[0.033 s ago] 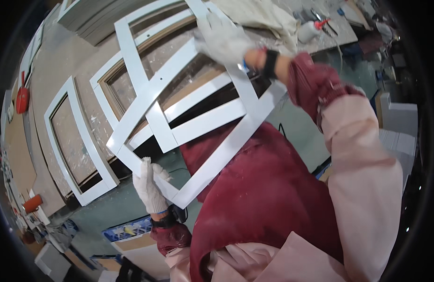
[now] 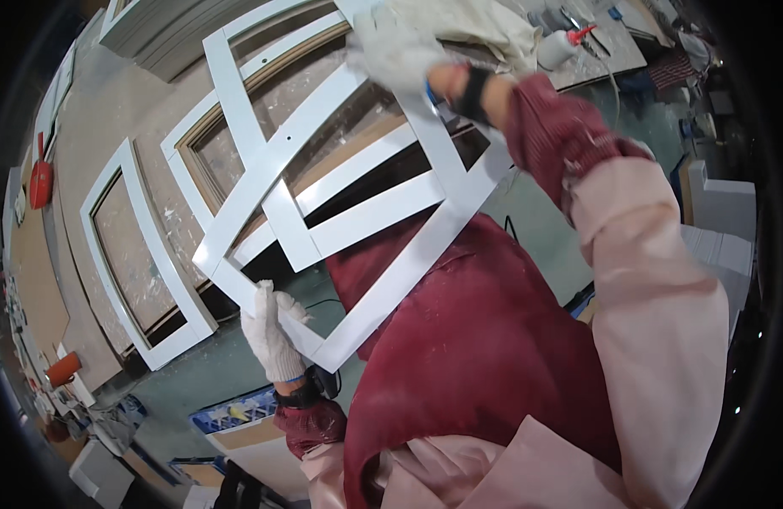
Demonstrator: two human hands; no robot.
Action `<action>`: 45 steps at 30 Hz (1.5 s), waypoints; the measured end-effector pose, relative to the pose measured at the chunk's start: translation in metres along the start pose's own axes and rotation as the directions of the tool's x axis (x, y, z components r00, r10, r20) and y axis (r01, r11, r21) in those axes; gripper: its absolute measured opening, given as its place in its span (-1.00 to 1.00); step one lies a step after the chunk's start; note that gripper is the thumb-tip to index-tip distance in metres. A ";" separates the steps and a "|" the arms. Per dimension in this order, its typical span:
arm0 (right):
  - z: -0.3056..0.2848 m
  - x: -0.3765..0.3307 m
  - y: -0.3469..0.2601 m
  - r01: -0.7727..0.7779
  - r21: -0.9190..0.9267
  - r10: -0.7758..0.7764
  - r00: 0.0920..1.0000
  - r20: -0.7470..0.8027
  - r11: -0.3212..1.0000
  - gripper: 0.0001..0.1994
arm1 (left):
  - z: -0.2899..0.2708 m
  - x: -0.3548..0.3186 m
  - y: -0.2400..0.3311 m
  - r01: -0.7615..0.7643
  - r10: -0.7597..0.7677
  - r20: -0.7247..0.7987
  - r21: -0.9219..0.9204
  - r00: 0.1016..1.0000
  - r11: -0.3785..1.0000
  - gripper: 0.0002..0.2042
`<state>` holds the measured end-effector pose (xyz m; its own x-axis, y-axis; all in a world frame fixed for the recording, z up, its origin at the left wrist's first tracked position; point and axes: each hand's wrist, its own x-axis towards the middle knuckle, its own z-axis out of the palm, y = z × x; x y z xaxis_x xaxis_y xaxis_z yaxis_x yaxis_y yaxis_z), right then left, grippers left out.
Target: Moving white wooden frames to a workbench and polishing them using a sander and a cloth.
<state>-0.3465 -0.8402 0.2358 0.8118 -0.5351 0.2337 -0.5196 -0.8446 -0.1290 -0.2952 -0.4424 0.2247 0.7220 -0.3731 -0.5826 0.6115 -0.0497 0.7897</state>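
My gloved left hand (image 2: 273, 335) is closed around the lower left end of a white rectangular frame (image 2: 412, 267), which lies tilted over other frames. A second white frame (image 2: 378, 214) lies crosswise under it. Beneath these, another white frame (image 2: 178, 174) with a brown inner lip rests on the worktable. My gloved right hand (image 2: 395, 51) is over the far part of the frames, smeared by motion; its fingers cannot be made out. Both hands wear white knit gloves.
A separate white frame (image 2: 167, 263) lies at the table's left. Stacked panels (image 2: 158, 42) stand at the far left. A red-tipped white bottle (image 2: 557, 51) and beige cloth (image 2: 468, 25) are at the far right. A red tool (image 2: 41, 182) lies at the left edge.
My right hand has shifted slightly to the left and is more blurred. My left hand keeps its hold on the frame, which has barely moved.
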 end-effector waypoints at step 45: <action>-0.075 0.010 0.137 0.552 -0.308 -0.591 0.805 -0.045 0.775 -0.70 | -0.001 0.007 -0.003 0.011 -0.011 0.033 0.009 0.999 1.000 -0.79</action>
<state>-0.4297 -0.9600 0.2925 0.9489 0.0693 0.3078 -0.0367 -0.9447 0.3259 -0.2916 -0.4440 0.2176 0.7043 -0.4026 -0.5847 0.6163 -0.0621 0.7851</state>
